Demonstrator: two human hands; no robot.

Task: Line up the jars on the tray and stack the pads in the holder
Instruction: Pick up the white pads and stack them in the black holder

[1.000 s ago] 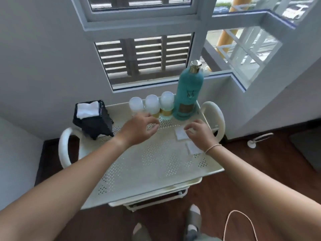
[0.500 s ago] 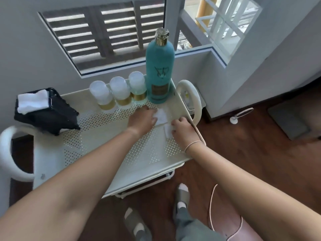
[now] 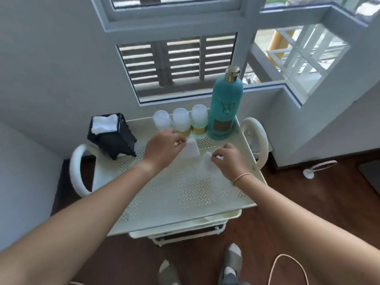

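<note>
Your left hand (image 3: 164, 148) is pinching 1 white pad (image 3: 190, 150); your right hand (image 3: 231, 159) is pinching another pad (image 3: 206, 164) above the tray (image 3: 185, 198).

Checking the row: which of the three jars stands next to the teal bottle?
The rightmost jar, touching the teal bottle; the other two stand further left.

Left hand (image 3: 164, 149) pinches white pad (image 3: 190, 150); right hand (image 3: 230, 159) apparently grips second pad (image 3: 206, 164) over tray (image 3: 185, 194).

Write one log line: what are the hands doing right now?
left hand: holds pad | right hand: holds second pad | three jars: lined up | holder: has pads
</note>
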